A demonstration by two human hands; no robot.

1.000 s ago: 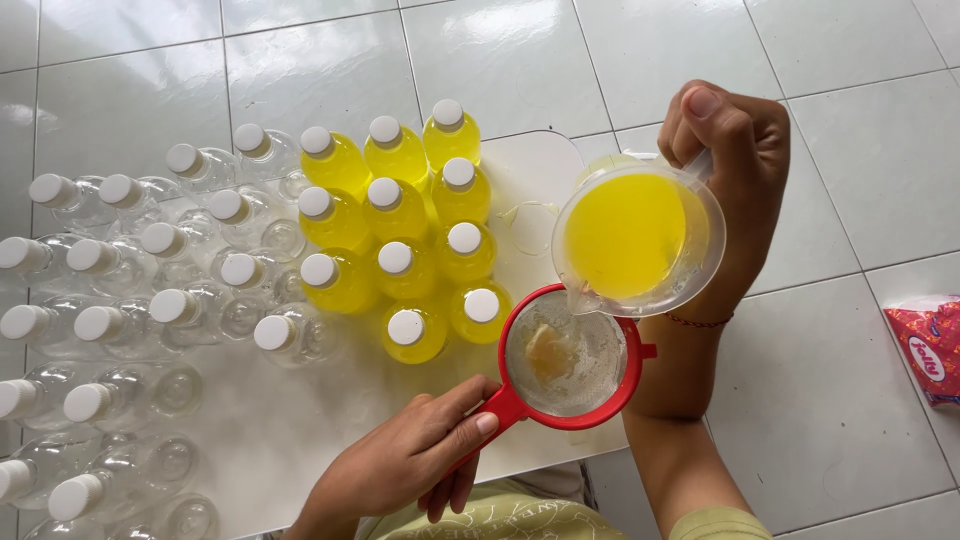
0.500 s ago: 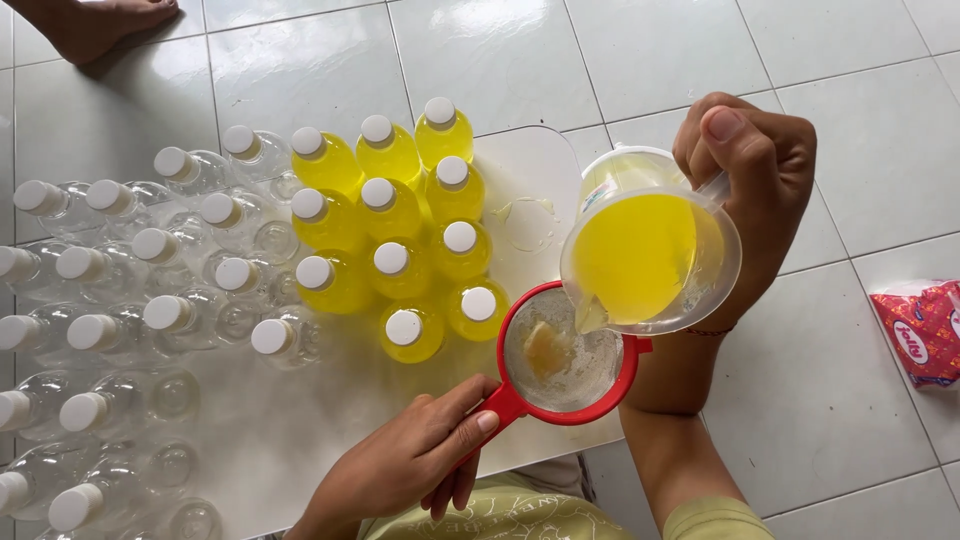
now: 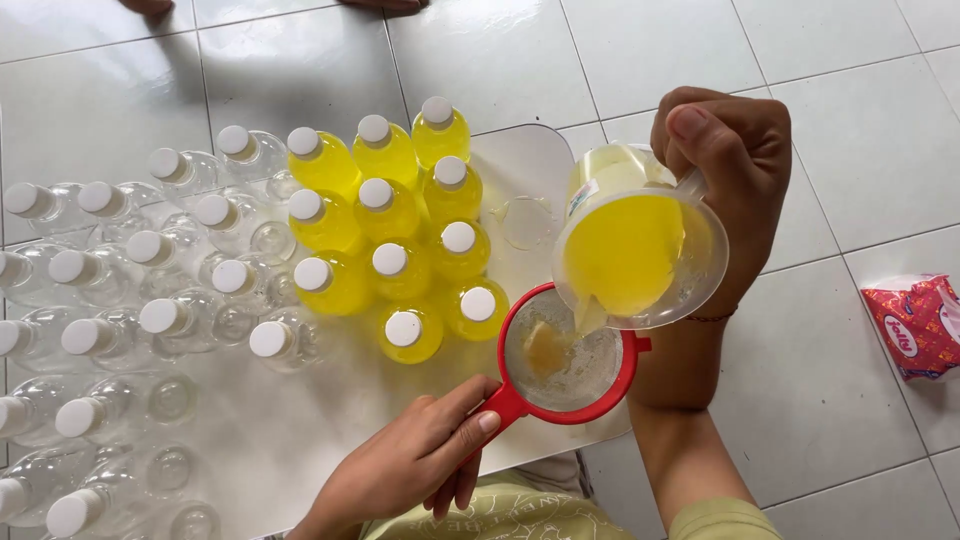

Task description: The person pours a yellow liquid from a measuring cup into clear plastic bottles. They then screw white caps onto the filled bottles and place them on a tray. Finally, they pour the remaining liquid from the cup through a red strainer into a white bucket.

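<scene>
My right hand [image 3: 735, 160] grips the handle of a clear plastic jug [image 3: 640, 250] of yellow liquid, tilted so its spout pours into a red-rimmed strainer [image 3: 565, 355]. My left hand [image 3: 415, 465] holds the strainer's red handle. The strainer hovers at the near right edge of a white tray [image 3: 540, 160]; what lies under it is hidden. Several capped bottles full of yellow liquid [image 3: 385, 210] stand just left of the strainer. Further left stand several clear bottles [image 3: 120, 260], most with white caps.
The tray rests on a white tiled floor [image 3: 860, 120]. A red and white packet [image 3: 915, 325] lies on the floor at the right. Another person's feet [image 3: 385, 4] show at the top edge. My yellow-green clothing [image 3: 520, 510] is at the bottom.
My right hand has tipped the jug further, and liquid now streams into the strainer. The left hand keeps the strainer in place.
</scene>
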